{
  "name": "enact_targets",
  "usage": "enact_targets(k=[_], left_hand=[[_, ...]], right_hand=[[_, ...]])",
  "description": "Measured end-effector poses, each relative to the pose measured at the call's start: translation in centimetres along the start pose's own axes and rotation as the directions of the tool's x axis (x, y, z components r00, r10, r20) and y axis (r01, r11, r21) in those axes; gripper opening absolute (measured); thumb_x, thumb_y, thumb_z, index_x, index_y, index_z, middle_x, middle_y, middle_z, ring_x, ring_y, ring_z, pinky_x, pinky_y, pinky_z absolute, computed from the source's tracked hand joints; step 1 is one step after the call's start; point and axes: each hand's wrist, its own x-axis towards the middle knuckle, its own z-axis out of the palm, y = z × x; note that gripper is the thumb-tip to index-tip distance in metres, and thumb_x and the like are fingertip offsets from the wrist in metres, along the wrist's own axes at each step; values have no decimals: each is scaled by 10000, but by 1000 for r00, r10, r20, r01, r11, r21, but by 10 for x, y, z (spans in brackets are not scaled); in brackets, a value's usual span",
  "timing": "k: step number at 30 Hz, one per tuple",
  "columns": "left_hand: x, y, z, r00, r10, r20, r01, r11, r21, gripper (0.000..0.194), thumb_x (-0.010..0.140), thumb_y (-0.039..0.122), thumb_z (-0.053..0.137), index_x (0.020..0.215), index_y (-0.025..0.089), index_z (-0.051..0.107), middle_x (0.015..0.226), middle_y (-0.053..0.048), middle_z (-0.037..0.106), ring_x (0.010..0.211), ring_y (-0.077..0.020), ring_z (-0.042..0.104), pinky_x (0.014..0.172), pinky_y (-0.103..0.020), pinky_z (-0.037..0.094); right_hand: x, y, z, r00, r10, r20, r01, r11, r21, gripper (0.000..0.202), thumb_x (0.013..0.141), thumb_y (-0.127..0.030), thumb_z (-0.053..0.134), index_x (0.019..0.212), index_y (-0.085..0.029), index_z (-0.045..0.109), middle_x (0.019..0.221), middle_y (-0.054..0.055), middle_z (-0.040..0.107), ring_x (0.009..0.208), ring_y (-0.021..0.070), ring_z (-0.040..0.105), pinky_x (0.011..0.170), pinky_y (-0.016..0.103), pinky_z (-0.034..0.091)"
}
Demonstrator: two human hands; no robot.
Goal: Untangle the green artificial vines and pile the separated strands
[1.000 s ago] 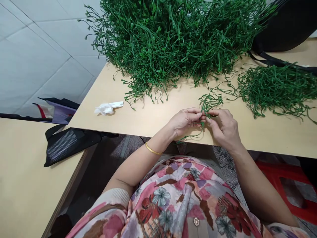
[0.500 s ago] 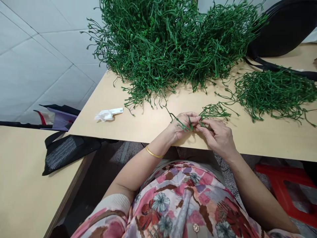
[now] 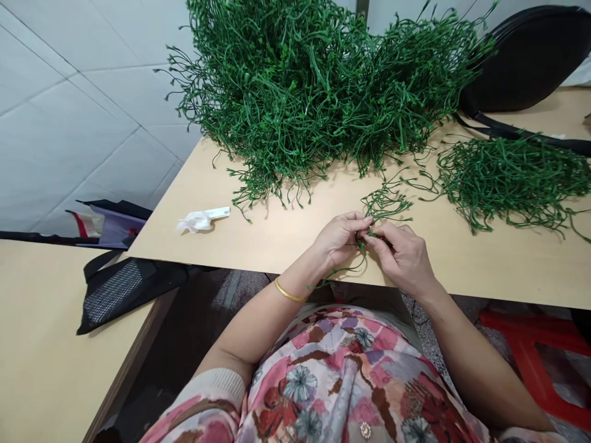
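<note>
My left hand (image 3: 342, 236) is closed on a small bunch of green artificial stems (image 3: 386, 204), whose budded ends fan out beyond the fingers over the table. Thin green strands also hang below this hand toward the wrist. My right hand (image 3: 402, 253) pinches the same stems close beside the left fingertips, and the fingers of both hands nearly meet. The exact grip points are hidden between the fingers. Farther back rises a large heap of similar green stems (image 3: 305, 104), and a smaller pile (image 3: 512, 181) lies to the right.
A crumpled white tissue (image 3: 198, 221) lies left on the wooden table (image 3: 258, 246). A black bag (image 3: 530, 58) with a strap stands at the back right. A black mesh pouch (image 3: 117, 289) rests at the left, and a red stool (image 3: 530, 357) is below right.
The loose strand at my left hand has swung from above the wrist to below it. The held bunch has shifted slightly left, and my fingers have drawn closer together.
</note>
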Motion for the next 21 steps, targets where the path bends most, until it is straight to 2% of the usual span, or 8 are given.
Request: enact_targets(k=[4,10,17,21], left_hand=[[-4,-6,4,995,65,-74,-68,997,-47,211,670,115,677,599,130,479,491,51,456,452,-38,420,488,-160,334],[-11,-16,11,986,108,-130,-117,991,-67,251,639,151,719,603,136,471,492,61,467,451,-33,411,487,-167,317],[-4,-15,2,994,106,1,-105,990,-93,208,654,164,706,648,131,500,529,45,527,490,-48,488,537,-174,387],[-2,-15,1,992,122,17,-119,987,-110,206,647,149,703,672,136,499,543,33,563,526,-67,543,542,-174,407]], right_hand=[[0,-2,0,999,-35,38,38,997,-68,190,888,-264,458,753,-204,579,587,24,586,580,177,536,667,316,373],[-8,-11,-7,1000,-4,24,4,1000,4,183,880,-241,467,723,-210,556,628,30,613,610,170,543,661,306,384],[-8,-5,-7,976,212,48,-217,962,166,126,862,-278,527,762,-211,564,696,14,590,661,160,545,635,285,403],[-4,-1,-8,968,247,41,-250,946,208,141,808,-300,603,727,-205,536,745,19,556,710,161,539,650,283,429]])
